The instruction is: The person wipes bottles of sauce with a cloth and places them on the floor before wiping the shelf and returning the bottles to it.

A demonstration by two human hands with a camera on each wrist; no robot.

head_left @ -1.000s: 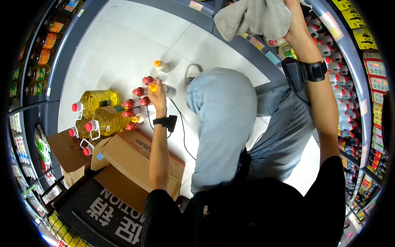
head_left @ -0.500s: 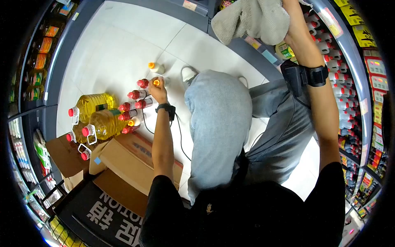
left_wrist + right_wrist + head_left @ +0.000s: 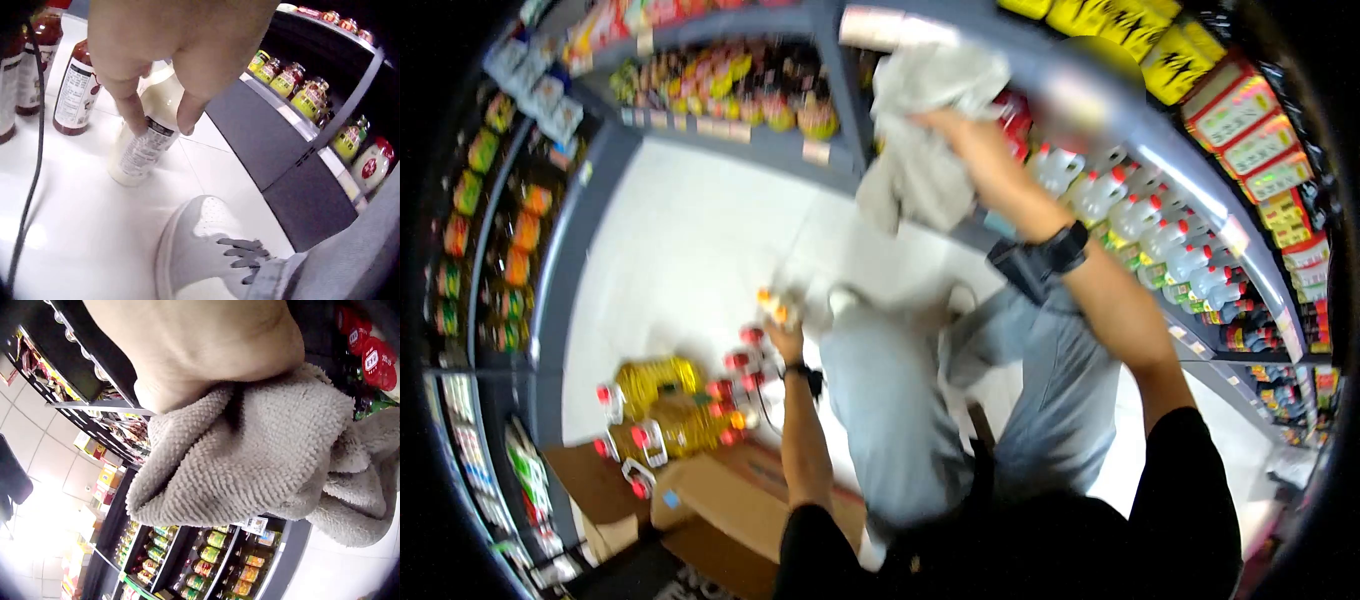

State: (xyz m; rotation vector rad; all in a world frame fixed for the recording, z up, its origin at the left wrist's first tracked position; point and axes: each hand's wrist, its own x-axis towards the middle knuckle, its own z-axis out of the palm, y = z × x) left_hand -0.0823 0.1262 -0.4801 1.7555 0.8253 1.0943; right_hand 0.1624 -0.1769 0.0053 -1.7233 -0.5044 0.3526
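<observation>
Cream, round plastic bottle [image 3: 139, 155] is just beside grey-&-white laced shoe [image 3: 203, 247]; long axis approx upright, base down, top end under the palm. L hand [image 3: 172, 47], palm down, pinches it, thumb & fingers parted bottle-wide. R hand [image 3: 985, 160], higher than the shoe, grips nubby grey cloth [image 3: 250, 450], folds drooping.

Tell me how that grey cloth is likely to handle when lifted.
The grey cloth will probably flop, since its folds droop loosely from the right hand. Its nubby texture suggests it won't slip easily. Its soft creases hint that knocks shouldn't damage it.
</observation>
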